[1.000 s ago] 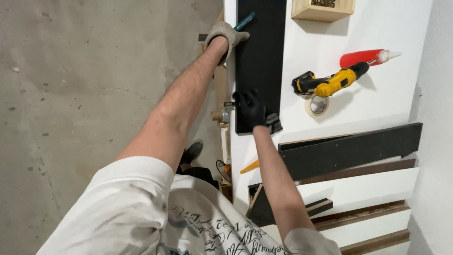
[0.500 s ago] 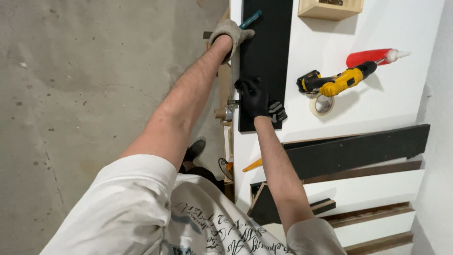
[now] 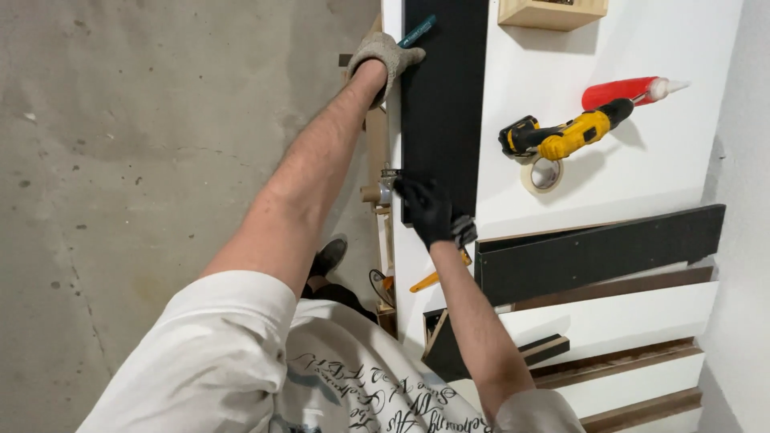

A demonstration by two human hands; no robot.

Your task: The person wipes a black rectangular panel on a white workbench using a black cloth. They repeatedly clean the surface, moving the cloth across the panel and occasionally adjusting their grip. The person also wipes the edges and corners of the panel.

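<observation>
A long black panel (image 3: 445,104) lies on the white workbench (image 3: 642,184), along its left edge. My left hand (image 3: 389,56), in a grey glove, presses on the panel's far left edge, and a teal pen (image 3: 419,30) sticks out from its fingers. My right hand (image 3: 425,210), in a black glove, grips the panel's near left corner. A small metal fitting (image 3: 387,186) sits right beside those fingers.
On the bench lie a yellow and black power drill (image 3: 561,138), a tape roll (image 3: 544,175), a red tube (image 3: 630,90), a wooden box (image 3: 553,12) and a long black board (image 3: 597,250). A yellow-handled tool (image 3: 433,281) hangs below. Concrete floor (image 3: 144,160) is at left.
My right hand has slid a little toward the panel's near left corner. My left hand stays at the far edge with the pen.
</observation>
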